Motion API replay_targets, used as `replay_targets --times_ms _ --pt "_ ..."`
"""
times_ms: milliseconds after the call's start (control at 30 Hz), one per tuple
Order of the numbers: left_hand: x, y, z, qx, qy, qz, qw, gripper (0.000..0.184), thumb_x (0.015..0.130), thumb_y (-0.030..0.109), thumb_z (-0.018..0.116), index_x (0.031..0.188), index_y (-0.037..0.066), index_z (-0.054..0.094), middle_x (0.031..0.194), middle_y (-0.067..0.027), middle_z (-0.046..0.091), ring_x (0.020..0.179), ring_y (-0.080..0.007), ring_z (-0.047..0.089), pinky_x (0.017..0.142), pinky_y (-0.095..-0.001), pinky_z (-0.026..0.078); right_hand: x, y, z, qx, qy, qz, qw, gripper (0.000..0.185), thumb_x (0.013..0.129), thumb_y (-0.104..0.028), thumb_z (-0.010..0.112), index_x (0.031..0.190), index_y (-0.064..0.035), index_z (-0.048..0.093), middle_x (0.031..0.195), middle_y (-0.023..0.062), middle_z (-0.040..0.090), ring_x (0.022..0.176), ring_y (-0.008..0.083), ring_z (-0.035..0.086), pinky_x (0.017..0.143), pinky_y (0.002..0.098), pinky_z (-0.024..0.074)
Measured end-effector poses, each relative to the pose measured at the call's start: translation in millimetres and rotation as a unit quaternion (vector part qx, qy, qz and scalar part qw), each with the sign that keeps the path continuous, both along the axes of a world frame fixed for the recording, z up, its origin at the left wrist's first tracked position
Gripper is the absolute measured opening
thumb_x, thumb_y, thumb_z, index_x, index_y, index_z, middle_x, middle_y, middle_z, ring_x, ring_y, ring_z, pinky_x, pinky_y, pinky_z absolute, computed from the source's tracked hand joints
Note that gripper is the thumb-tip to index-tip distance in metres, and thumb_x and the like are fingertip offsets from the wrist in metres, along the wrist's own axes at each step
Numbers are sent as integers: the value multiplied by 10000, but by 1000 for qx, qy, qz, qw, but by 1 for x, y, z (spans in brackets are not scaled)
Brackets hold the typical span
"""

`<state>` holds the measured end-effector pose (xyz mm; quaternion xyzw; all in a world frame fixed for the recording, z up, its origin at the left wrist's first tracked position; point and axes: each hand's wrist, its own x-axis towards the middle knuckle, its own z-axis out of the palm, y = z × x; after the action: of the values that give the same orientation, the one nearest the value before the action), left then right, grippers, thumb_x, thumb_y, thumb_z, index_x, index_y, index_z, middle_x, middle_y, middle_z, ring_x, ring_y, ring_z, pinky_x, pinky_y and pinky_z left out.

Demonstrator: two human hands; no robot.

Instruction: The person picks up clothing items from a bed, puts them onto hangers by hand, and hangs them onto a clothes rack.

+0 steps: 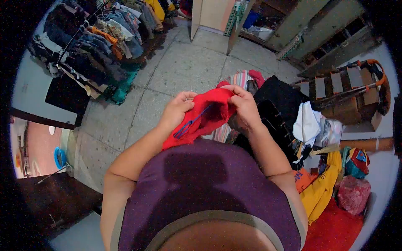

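Note:
A red cloth garment (200, 102) with a blue drawstring (184, 129) hangs in front of my chest. Its opening faces up and shows a dark inside. My left hand (179, 109) grips the left edge of the opening between thumb and fingers. At the opposite edge, my right hand (244, 108) is closed on the fabric the same way. The lower end of the garment lies against my purple top (201, 184). Just beyond it are striped cloth (239, 79) and dark clothing (282, 96).
Clothes hang on a rack (79, 35) at the upper left. A wooden step ladder (341, 88) leans at the right, above a yellow garment (324, 188) and red cloth (339, 228). Open cabinets (293, 25) stand ahead. A blue basin (60, 157) shows through the doorway.

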<state>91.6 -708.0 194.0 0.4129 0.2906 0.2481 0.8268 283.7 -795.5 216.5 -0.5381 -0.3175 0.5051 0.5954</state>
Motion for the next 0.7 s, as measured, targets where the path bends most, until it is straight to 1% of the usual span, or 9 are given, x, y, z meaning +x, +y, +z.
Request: replay_targets --times_ms 200,300,333,367,433,467,567,667,700 --pt "1 3 -3 -28 -21 1 999 258 826 -4 462 1083 16 468 973 -113 591 863 -176 593 771 -286 482 5 -11 -8 -15 169 -20 985 227 832 -16 488 1050 17 540 958 85 605 860 161 590 776 272 468" --pt "1 7 -5 -23 -21 -13 999 260 827 -5 467 1086 13 468 975 -116 591 864 -179 594 772 -289 485 4 -20 -28 -11 188 -21 982 220 846 -54 525 1058 3 538 954 74 609 842 158 596 756 270 478" --pt "2 6 -5 -27 -19 -9 999 252 828 -2 467 1080 11 474 976 -115 592 866 -178 594 774 -287 483 7 -24 -40 -58 133 -16 989 197 845 -44 522 1035 -3 548 944 69 603 827 155 589 727 266 470" --pt "2 5 -3 -31 -17 -6 999 245 830 1 467 1074 9 479 977 -114 592 867 -177 594 776 -286 482 9 -27 -45 -66 -33 -31 997 193 839 -40 522 1026 -4 548 934 73 597 822 155 583 721 265 465" --pt "1 4 0 -28 -9 -4 1000 229 833 8 467 1060 5 491 978 -111 593 867 -173 592 780 -282 478 10 -31 -50 -77 -358 -58 929 185 827 -33 521 1007 -5 550 915 81 587 812 156 573 707 263 454" --pt "1 3 3 -22 -4 -6 1000 220 834 12 467 1052 3 497 977 -109 593 866 -170 591 783 -280 476 10 -33 -38 20 -432 -123 893 199 794 -23 530 992 0 543 895 102 566 807 164 559 701 270 445" --pt "4 1 8 3 20 -19 1000 210 837 22 468 1042 -1 509 974 -100 593 869 -159 583 790 -273 467 6 -28 13 237 -526 -114 809 255 735 21 554 988 -12 553 895 106 553 826 250 555 753 333 438" --pt "9 -2 6 -4 0 -38 999 213 835 27 472 1042 0 513 969 -93 591 878 -147 574 795 -268 461 -12 -15 43 319 -589 98 736 298 706 12 597 999 -26 556 922 104 547 844 292 538 773 373 419" --pt "9 -2 5 -12 -17 -44 999 214 834 29 474 1043 1 513 967 -91 590 881 -143 571 796 -267 460 -16 -10 39 323 -598 111 725 312 699 4 608 1005 -31 556 935 105 545 850 294 535 770 378 415"
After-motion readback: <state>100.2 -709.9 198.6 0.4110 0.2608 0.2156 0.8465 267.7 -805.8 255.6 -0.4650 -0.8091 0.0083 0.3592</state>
